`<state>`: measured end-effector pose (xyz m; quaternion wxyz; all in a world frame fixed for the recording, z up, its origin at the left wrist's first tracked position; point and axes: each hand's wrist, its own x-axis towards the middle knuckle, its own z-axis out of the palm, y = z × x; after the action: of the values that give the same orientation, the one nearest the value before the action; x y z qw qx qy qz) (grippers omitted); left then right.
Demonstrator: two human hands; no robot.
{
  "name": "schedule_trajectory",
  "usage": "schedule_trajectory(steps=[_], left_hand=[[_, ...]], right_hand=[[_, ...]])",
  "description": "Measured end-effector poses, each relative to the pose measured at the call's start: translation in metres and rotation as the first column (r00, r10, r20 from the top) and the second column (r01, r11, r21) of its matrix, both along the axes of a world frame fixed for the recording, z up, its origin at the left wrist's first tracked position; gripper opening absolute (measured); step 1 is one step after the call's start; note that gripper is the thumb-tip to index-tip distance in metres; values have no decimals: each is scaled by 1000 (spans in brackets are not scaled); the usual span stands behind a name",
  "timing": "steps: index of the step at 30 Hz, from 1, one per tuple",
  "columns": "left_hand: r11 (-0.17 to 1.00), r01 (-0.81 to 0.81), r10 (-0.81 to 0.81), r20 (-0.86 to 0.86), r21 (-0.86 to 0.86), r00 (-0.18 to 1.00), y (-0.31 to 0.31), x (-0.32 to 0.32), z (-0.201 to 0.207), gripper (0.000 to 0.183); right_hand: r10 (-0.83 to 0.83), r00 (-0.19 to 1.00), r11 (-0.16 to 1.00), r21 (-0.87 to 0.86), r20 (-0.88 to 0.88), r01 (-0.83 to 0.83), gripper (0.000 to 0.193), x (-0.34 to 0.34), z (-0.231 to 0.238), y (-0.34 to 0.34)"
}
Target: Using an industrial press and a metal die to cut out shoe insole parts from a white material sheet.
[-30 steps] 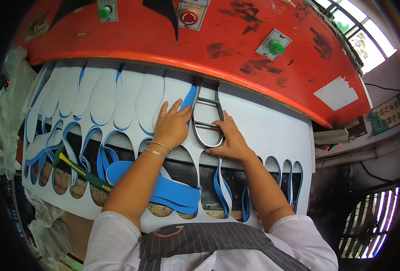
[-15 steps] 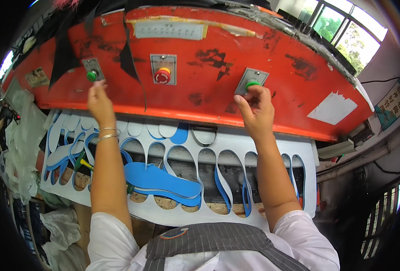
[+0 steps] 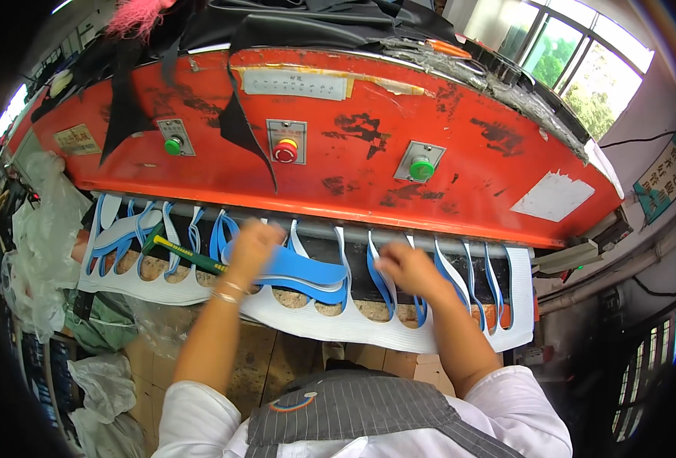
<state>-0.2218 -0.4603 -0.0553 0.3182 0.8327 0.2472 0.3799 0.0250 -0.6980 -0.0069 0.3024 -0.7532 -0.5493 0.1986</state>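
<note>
Nearest is a grey striped cloth apron with a rainbow patch (image 3: 361,416), worn over a white short-sleeved shirt (image 3: 200,416). Past it is a tan tiled floor (image 3: 288,366), and then a wide, white, ribbed sheet with a blue underside (image 3: 368,336). The sheet has a row of big rounded holes, with thin strips between them that run up toward the machine. On the sheet, near its middle, lie smooth blue sole-shaped pieces (image 3: 304,267), one on top of another. Left of them, a green and yellow long-handled hammer (image 3: 193,257) lies slanted over the strips. The left hand (image 3: 254,248), with shiny bangles (image 3: 229,294) on its wrist, is over the left end of the blue pieces. It is blurry, so I cannot tell if its fingers are apart or together, or if it touches them. The right hand (image 3: 410,267) is over the strips, right of the blue pieces. Its fingers are bent and blurry too, and I cannot tell if they pinch anything. Farther back stands a big red metal machine front (image 3: 315,187). It has a round green button (image 3: 173,146) on the left, a round red button (image 3: 285,151) in the middle and another round green button (image 3: 421,169) on the right. Shiny black floppy material (image 3: 307,23) lies on top. Farthest away is a bright window with dark bars (image 3: 582,57).
</note>
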Motion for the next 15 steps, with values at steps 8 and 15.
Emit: schedule_trajectory(steps=[8,15], left_hand=[[955,295,-214,-740,-22,638,-158,-5,11,40],[960,130,31,-555,249,832,-186,-21,-25,33]], right_hand=[[-37,983,958,-274,177,85,49,-66,-41,-103],[-158,915,952,-190,372,241,55,-92,-54,-108]])
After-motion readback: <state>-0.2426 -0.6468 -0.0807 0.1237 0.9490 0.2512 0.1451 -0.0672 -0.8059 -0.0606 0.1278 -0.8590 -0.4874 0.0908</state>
